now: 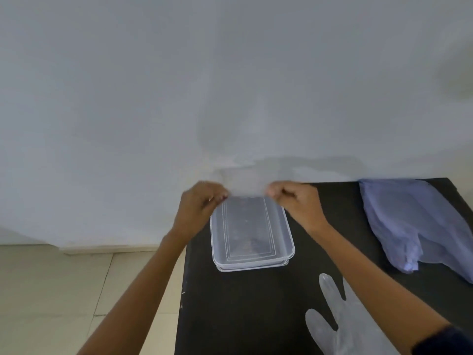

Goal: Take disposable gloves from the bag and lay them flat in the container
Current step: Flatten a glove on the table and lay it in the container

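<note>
Nearest us, a spare glove [343, 321] lies flat on the black table [230, 316], fingers pointing away. Beyond, our left hand [199, 203] and right hand [294, 198], both pinched shut, stretch a clear glove [247, 185] (blurred, orientation unclear) above the container [288, 234], whose long axis runs away from us. Next we judge: lower it flat. The bag [409, 219] lies far right.

Soft, even, dim indoor light.
Motion blur smears the thin clear plastic glove [245, 181]; wide-angle bending at edges.

A black table [230, 303] stands against a pale wall [153, 85] on tiled floor [51, 290].
</note>
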